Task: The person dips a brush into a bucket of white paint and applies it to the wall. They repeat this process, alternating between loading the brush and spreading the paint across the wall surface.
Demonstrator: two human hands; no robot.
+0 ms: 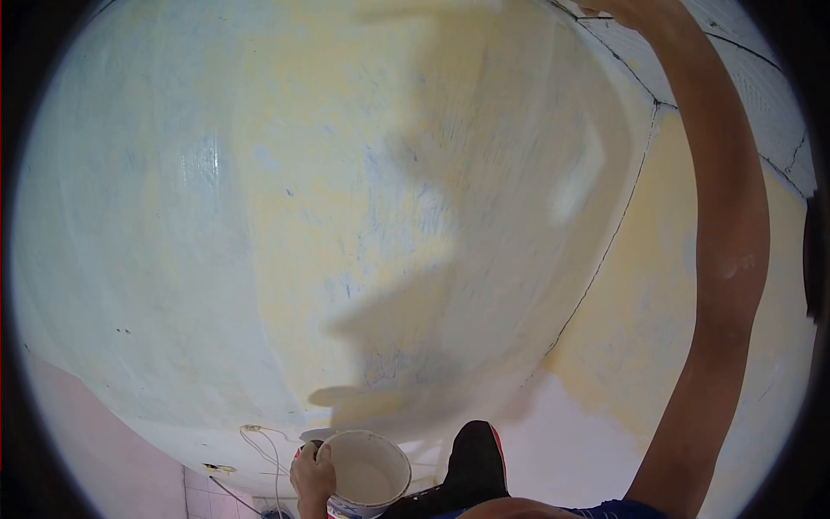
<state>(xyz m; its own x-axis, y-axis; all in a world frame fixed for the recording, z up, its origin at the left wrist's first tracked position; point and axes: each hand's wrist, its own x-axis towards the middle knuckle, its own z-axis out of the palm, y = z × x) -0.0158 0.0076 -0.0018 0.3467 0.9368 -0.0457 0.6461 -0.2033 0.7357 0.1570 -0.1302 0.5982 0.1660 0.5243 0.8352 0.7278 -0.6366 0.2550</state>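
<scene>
My left hand (313, 474) is closed over the left rim of a white bucket (403, 463), thumb at the inner edge. Pale, whitish material shows inside the bucket, which is held low near my feet. My right arm reaches far up, and my right hand (621, 10) is at the top edge of view, close to where the wall meets the ceiling. Only part of that hand shows; its fingers look bent, and whatever they hold is cut off. A large wall (328, 208) with patchy yellow, white and bluish coating fills the view.
A dark crack (618, 229) runs along the wall corner up to the white ceiling (743, 73). My black shoe (474, 458) with red edging is right of the bucket. A pale cable (264, 441) hangs by a wall opening (220, 469). Shadows fall across the wall.
</scene>
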